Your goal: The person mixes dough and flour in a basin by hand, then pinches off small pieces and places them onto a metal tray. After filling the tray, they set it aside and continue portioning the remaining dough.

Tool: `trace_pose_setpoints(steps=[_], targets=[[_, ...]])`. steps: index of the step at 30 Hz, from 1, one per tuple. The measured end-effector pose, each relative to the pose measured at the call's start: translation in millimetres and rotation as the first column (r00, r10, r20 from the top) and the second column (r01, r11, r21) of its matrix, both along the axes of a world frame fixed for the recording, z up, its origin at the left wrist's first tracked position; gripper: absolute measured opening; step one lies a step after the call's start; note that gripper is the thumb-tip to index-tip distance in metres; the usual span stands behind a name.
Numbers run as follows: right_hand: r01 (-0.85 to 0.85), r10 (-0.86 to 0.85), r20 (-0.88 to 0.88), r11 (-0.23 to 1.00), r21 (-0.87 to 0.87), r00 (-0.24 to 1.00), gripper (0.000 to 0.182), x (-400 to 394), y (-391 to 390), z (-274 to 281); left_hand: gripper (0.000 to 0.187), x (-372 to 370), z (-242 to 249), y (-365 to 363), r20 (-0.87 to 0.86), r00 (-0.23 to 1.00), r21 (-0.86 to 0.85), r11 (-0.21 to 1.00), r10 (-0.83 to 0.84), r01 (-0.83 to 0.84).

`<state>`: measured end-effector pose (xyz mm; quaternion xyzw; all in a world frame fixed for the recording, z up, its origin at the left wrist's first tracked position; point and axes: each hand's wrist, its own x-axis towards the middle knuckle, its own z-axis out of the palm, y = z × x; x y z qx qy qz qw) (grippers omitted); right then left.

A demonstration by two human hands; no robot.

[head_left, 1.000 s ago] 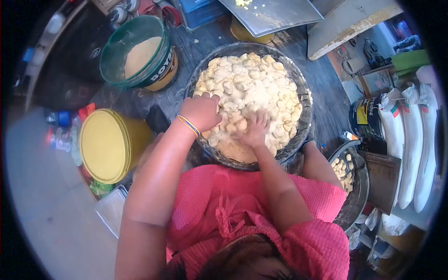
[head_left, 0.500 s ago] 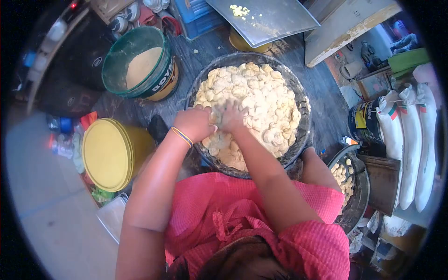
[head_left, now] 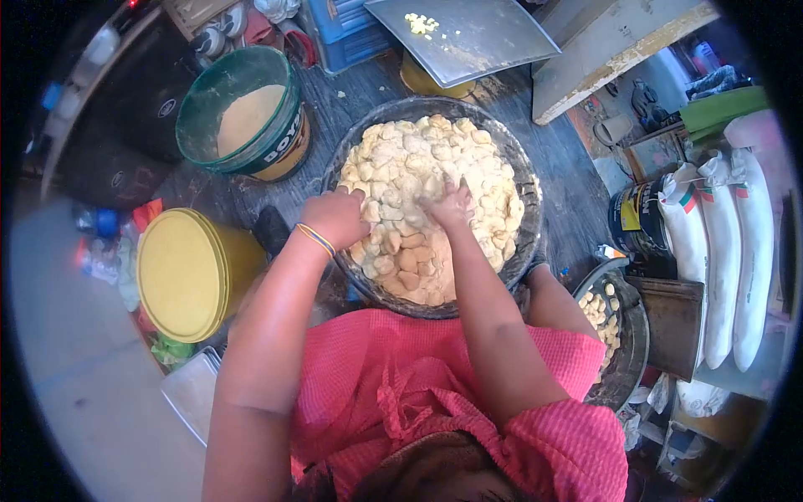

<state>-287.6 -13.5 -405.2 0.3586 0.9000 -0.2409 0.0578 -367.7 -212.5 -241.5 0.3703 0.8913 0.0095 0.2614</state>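
Pale, lumpy dough pieces [head_left: 418, 176] fill your round dark basin [head_left: 519, 251] on the scuffed grey surface [head_left: 577, 192] — your left hand [head_left: 337, 216] curled, right hand [head_left: 452, 203] spread, both pressed into them, gripping nothing clearly.

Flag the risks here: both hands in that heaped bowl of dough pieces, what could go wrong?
1. The dough pieces are heaped to the rim of the bowl; the left hand and right hand pushing through them could tip some over the edge.
2. The bowl sits at the table's near edge, so a hard pull might slide it.
3. The open bucket of flour stands close by; an elbow could knock it.
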Motion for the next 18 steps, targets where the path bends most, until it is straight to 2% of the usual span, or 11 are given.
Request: trace_pose_setpoints(steps=[1,2,4,5,7,10,11,13,16,17,18], targets=[[0.182,-0.185,-0.045,0.981,-0.064,0.982,0.085,-4,4,-16,0.050,0,1,0,-0.016,1.000,-0.009,1.000,0.000,0.000],[0.180,-0.183,-0.049,0.982,-0.063,0.982,0.085,-6,0,-26,0.050,0,1,-1,-0.019,1.000,-0.007,1.000,0.001,-0.001],[-0.143,0.137,0.081,0.987,0.073,0.987,0.089,-9,-25,-34,0.050,0,-1,-1,-0.032,0.999,0.024,1.000,0.002,-0.002],[-0.145,0.140,0.080,0.987,0.071,0.987,0.089,-6,-41,-32,0.050,-2,0,-1,-0.032,0.999,0.022,1.000,0.005,-0.004],[-0.483,0.476,0.381,0.872,-0.083,0.793,0.092,6,-75,8,0.051,-3,3,0,-0.015,1.000,0.028,0.999,0.018,-0.018],[-0.585,0.660,0.415,0.749,-0.310,0.626,0.091,8,-84,70,0.052,-2,3,2,-0.023,1.000,0.013,1.000,0.004,-0.004],[-0.584,0.662,0.414,0.748,-0.316,0.625,0.091,3,-78,63,0.052,-1,2,1,-0.019,1.000,0.008,1.000,0.004,-0.004],[-0.490,0.492,0.248,0.869,-0.073,0.835,0.097,-18,-56,39,0.053,3,-2,2,-0.030,0.999,0.024,1.000,-0.013,0.013],[-0.327,0.329,0.081,0.944,-0.042,0.941,0.092,-41,-57,13,0.053,4,0,4,-0.008,1.000,-0.009,1.000,-0.002,0.002],[-0.396,0.416,0.259,0.909,-0.128,0.872,0.097,-49,-61,15,0.053,3,0,3,-0.010,1.000,-0.012,1.000,-0.004,0.004],[-0.395,0.415,0.255,0.910,-0.128,0.874,0.097,-48,-69,12,0.053,2,0,3,-0.019,1.000,-0.002,1.000,-0.003,0.003]])
